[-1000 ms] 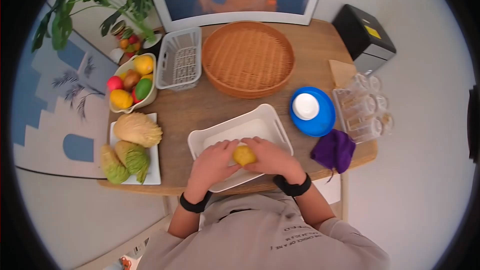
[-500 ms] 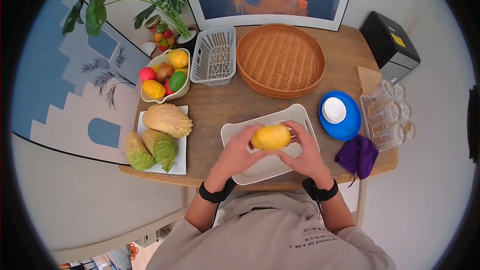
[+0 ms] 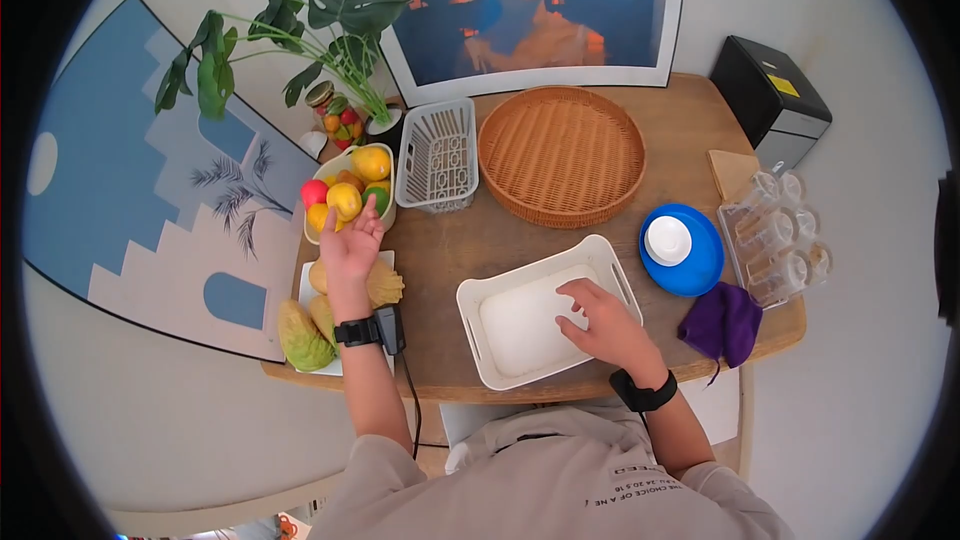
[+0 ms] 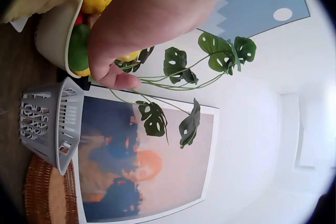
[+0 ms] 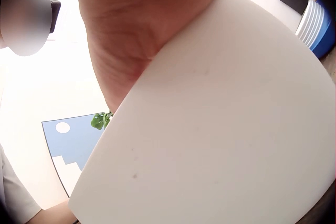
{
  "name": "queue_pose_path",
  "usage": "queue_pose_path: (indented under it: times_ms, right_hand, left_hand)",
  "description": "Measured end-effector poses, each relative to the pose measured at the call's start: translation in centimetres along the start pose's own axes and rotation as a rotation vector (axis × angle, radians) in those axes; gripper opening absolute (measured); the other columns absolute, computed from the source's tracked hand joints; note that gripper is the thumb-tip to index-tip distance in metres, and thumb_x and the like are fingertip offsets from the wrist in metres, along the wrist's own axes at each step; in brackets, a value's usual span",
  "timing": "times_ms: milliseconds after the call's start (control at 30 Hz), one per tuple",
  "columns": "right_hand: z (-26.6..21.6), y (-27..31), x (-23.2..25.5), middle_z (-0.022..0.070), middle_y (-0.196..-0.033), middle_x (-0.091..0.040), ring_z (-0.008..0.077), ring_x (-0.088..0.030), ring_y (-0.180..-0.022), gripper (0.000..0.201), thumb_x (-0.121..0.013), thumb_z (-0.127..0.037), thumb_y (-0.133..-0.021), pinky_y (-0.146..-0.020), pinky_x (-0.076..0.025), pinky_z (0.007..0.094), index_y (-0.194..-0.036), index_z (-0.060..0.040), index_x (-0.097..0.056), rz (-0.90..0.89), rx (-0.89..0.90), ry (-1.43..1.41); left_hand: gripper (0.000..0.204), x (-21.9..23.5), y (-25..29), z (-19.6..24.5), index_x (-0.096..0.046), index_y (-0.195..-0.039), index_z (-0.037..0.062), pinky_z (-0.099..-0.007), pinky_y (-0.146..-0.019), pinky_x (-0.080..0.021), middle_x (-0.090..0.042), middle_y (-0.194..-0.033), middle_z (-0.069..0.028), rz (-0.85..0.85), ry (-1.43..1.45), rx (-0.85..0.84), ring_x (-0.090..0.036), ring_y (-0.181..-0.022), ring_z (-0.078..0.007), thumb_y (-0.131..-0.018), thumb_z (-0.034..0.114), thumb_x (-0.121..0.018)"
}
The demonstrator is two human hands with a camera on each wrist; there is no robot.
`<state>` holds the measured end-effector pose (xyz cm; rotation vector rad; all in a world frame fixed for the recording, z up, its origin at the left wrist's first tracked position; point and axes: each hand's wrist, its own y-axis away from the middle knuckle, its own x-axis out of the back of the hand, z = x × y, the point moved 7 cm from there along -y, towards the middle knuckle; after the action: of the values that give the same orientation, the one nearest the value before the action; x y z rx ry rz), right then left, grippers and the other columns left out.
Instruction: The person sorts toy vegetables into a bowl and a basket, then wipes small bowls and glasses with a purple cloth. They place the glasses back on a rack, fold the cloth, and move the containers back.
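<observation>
In the head view my left hand [image 3: 352, 248] reaches over the cream fruit basket [image 3: 388, 220], palm up with the fingers spread. A yellow lemon [image 3: 344, 202] lies on top of the pile, right at the fingertips. The left wrist view shows the thumb side of this hand close to a green fruit [image 4: 79, 48] and the basket wall [image 4: 51, 37]. My right hand [image 3: 607, 325] hovers over the right side of a white tray [image 3: 520, 325], fingers loosely bent with nothing between them. The tray wall [image 5: 210, 119] covers much of the right wrist view and hides those fingers.
Cabbages [image 3: 305, 335] lie on a white plate left, below the fruit basket. A grey plastic basket [image 3: 437, 155] and round wicker tray [image 3: 562, 155] stand behind. Right are a blue plate [image 3: 705, 265] with a white bowl [image 3: 668, 240], a purple pouch [image 3: 722, 322] and glasses [image 3: 775, 230].
Both hands held the lemon over the white tray. My left hand has moved left and away to the fruit basket, where the lemon now lies; my right hand stays over the tray.
</observation>
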<state>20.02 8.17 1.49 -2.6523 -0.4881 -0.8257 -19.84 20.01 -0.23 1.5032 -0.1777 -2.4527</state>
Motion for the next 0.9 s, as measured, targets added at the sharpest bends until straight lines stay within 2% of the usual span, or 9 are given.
queue_pose_path:
  times_ms: [100, 300, 367, 467, 567, 667, 767, 867, 900]
  right_hand:
    - [0.2, 0.0, -0.3, 0.0172, -0.109, -0.065, 0.0328, -0.069, -0.086, 0.031, -0.070, -0.015, -0.088, -0.077, -0.056, 0.0411, -0.115, -0.0010, -0.062, -0.026, 0.013, 0.014]
    - [0.1, 0.0, -0.2, 0.0173, -0.103, -0.067, 0.0340, -0.068, -0.085, 0.026, -0.069, -0.015, -0.088, -0.077, -0.056, 0.0425, -0.110, -0.0007, -0.064, -0.036, -0.008, 0.026]
    - [-0.1, 0.0, -0.2, 0.0175, -0.100, -0.067, 0.0347, -0.067, -0.085, 0.024, -0.069, -0.014, -0.088, -0.076, -0.055, 0.0429, -0.108, -0.0012, -0.065, -0.010, 0.033, 0.076]
    - [-0.3, -0.1, -0.5, 0.0170, -0.095, -0.067, 0.0352, -0.067, -0.084, 0.020, -0.068, -0.012, -0.087, -0.076, -0.055, 0.0433, -0.104, -0.0015, -0.066, 0.000, 0.060, 0.106]
    - [-0.5, 0.0, -0.4, 0.0155, -0.090, -0.067, 0.0345, -0.066, -0.082, 0.014, -0.069, -0.010, -0.086, -0.075, -0.054, 0.0426, -0.097, -0.0014, -0.067, 0.016, 0.041, 0.081]
    - [-1.2, 0.2, 0.5, 0.0133, -0.085, -0.067, 0.0327, -0.066, -0.080, 0.008, -0.069, -0.006, -0.084, -0.072, -0.053, 0.0409, -0.091, -0.0014, -0.068, 0.117, 0.113, 0.088]
    - [-1.7, 0.6, 1.3, 0.0117, -0.083, -0.068, 0.0302, -0.066, -0.078, 0.007, -0.070, -0.001, -0.081, -0.070, -0.053, 0.0380, -0.087, -0.0020, -0.068, 0.223, 0.189, 0.081]
    - [-1.4, 1.3, 2.3, 0.0106, -0.083, -0.069, 0.0279, -0.066, -0.078, 0.010, -0.070, 0.003, -0.079, -0.072, -0.052, 0.0358, -0.087, -0.0027, -0.069, 0.345, 0.187, -0.031]
    - [-1.2, 1.6, 2.8, 0.0103, -0.083, -0.069, 0.0272, -0.066, -0.078, 0.011, -0.070, 0.004, -0.078, -0.073, -0.052, 0.0353, -0.087, -0.0029, -0.070, 0.388, 0.180, -0.081]
  left_hand:
    - [0.062, -1.0, 0.5, -0.7, -0.037, -0.141, -0.0064, -0.0374, -0.077, -0.051, -0.055, -0.134, -0.0225, 0.019, 0.021, 0.071, -0.060, -0.086, -0.0270, -0.103, 0.042, -0.049]
    - [0.034, -5.8, 8.6, -7.3, -0.059, -0.123, -0.0012, -0.0327, -0.080, -0.052, -0.067, -0.110, -0.0145, -0.243, -0.944, -0.209, -0.065, -0.084, -0.0227, -0.102, 0.025, -0.056]
    - [0.033, -8.1, 13.0, -11.8, -0.060, -0.121, -0.0012, -0.0386, -0.093, -0.051, -0.065, -0.116, -0.0165, -0.442, -1.333, -0.241, -0.064, -0.100, -0.0272, -0.096, 0.020, -0.065]
    - [0.043, -9.6, 16.9, -15.9, -0.058, -0.129, 0.0017, -0.0423, -0.107, -0.042, -0.055, -0.135, -0.0200, -0.674, -1.847, -0.645, -0.055, -0.124, -0.0325, -0.090, 0.013, -0.072]
    - [0.061, -9.4, 18.1, -16.9, -0.049, -0.141, 0.0020, -0.0435, -0.116, -0.032, -0.039, -0.150, -0.0230, -0.428, -2.092, -0.841, -0.041, -0.138, -0.0378, -0.085, 0.008, -0.073]
    - [0.067, -7.4, 17.3, -15.8, -0.041, -0.148, 0.0037, -0.0419, -0.118, -0.028, -0.029, -0.157, -0.0220, -0.241, -1.814, -0.829, -0.035, -0.143, -0.0370, -0.086, 0.001, -0.067]
    - [0.062, -0.8, 14.6, -15.8, -0.044, -0.144, 0.0010, -0.0406, -0.116, -0.034, -0.040, -0.150, -0.0208, -0.041, -1.253, -0.575, -0.043, -0.139, -0.0319, -0.084, -0.007, -0.059]
    - [0.064, 1.9, 12.7, -16.5, -0.047, -0.142, 0.0015, -0.0341, -0.110, -0.040, -0.054, -0.138, -0.0160, -0.173, -1.190, -0.182, -0.052, -0.131, -0.0239, -0.080, -0.013, -0.049]
    - [0.062, 1.9, 12.5, -16.4, -0.049, -0.139, 0.0012, -0.0332, -0.108, -0.041, -0.057, -0.134, -0.0146, -0.192, -1.176, -0.185, -0.054, -0.127, -0.0227, -0.079, -0.014, -0.047]
